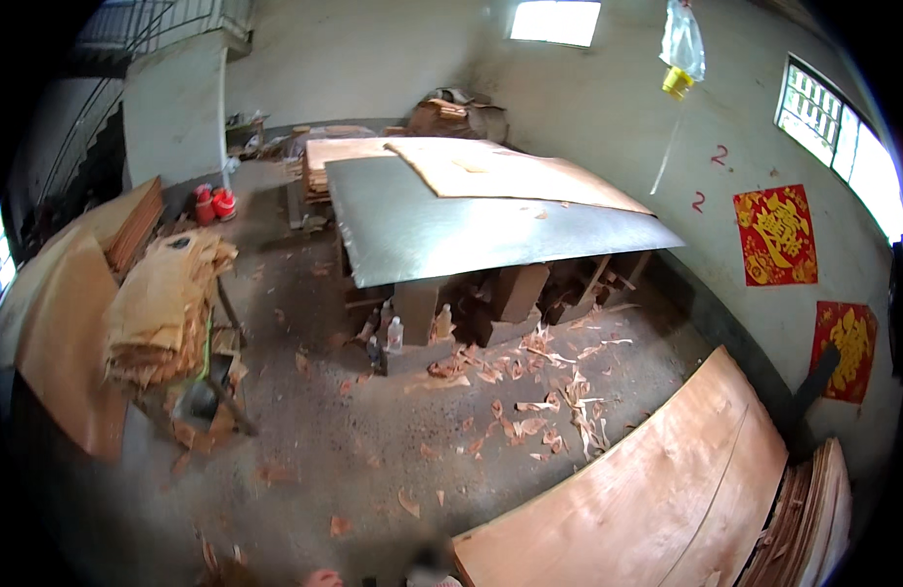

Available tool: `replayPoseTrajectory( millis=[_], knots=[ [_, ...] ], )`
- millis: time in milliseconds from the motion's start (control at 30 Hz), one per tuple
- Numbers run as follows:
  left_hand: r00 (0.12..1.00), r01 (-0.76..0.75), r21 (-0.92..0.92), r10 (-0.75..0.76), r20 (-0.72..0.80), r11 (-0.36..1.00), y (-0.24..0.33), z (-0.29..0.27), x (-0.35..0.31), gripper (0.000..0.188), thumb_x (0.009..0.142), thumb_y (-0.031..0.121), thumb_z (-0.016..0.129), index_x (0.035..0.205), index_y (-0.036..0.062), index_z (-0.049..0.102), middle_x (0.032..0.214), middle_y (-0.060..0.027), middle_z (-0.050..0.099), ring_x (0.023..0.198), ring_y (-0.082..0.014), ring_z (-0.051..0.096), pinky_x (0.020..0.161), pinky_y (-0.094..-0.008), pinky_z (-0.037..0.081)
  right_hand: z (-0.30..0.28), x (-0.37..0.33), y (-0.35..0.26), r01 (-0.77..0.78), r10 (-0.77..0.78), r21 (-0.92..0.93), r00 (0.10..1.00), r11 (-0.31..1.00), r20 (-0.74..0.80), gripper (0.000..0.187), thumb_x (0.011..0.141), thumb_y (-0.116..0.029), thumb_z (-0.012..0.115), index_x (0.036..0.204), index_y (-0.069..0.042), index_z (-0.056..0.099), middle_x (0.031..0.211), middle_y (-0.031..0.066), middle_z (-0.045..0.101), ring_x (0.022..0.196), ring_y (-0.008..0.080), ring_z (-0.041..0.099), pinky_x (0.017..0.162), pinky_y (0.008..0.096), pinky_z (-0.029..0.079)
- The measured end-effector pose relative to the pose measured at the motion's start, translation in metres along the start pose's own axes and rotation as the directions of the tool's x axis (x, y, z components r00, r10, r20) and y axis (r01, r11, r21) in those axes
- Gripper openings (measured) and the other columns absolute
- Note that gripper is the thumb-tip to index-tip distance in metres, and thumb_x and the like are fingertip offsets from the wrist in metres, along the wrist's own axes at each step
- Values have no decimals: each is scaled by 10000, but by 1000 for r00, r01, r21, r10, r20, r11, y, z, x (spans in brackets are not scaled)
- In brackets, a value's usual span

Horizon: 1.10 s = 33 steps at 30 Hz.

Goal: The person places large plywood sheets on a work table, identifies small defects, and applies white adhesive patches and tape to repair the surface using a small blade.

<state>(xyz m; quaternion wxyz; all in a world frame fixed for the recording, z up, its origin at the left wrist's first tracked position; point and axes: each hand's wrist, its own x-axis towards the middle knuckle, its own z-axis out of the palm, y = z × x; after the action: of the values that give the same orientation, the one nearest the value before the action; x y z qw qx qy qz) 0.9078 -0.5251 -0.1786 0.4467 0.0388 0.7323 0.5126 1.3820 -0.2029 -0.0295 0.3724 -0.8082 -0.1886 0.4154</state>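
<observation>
Standing at the far centre is a metal-topped table (490, 235). A wood sheet (632, 479) spreads across the near right, to the right of the left hand (324, 579) and apart from it. Only that hand's edge shows; I cannot tell its grip.

A workshop for sheet wood is indicated throughout. A broad wooden sheet (632, 479) is set in the right foreground, beside stacked boards (811, 514). A large metal-topped table (471, 235), with blocks (520, 291) visible beneath, is partly covered by a thin wooden panel (539, 178). Layered veneer (162, 308) is heaped on a stand (232, 405) at left, near curved sheets (71, 338). The grey floor (304, 479) is littered with wood scraps (530, 428), and the plain wall (608, 108) is broken by a barred window (831, 127).
</observation>
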Motion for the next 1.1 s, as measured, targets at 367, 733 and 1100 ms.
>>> replayPoseTrajectory(
  millis=[367, 733, 1100],
  knots=[
    [966, -250, 306, 258, 13, 919, 149, -61, 158, 192, 812, 175, 583, 917, 14, 578, 775, -66, 607, 735, -139, 559, 658, -277, 466, 244, -11, -146, 115, -116, -48, 993, 992, -7, 306, 780, -385, 573, 751, -81, 581, 630, 0, 528, 493, 128, 445, 399, 297, 342],
    [838, -545, -1, 545, -30, 838, 515, -28, 263, 105, 801, 84, 548, 709, 47, 513, 626, -17, 538, 576, -105, 493, 536, -260, 428, 575, -86, -370, 213, -228, 82, 926, 974, 301, 297, 739, -312, 600, 634, -52, 501, 416, 47, 398, 261, 188, 367, 259, 327, 335],
    [-461, -627, -701, 563, 686, 340, 939, 105, 334, 316, 853, 135, 504, 1108, -52, 513, 1040, -226, 558, 902, -316, 567, 721, -392, 484, 735, -93, -464, 478, -331, -133, 758, 868, 562, 273, 760, -326, 610, 836, -64, 588, 609, 8, 521, 481, 115, 438, 401, 283, 343]
  ],
)
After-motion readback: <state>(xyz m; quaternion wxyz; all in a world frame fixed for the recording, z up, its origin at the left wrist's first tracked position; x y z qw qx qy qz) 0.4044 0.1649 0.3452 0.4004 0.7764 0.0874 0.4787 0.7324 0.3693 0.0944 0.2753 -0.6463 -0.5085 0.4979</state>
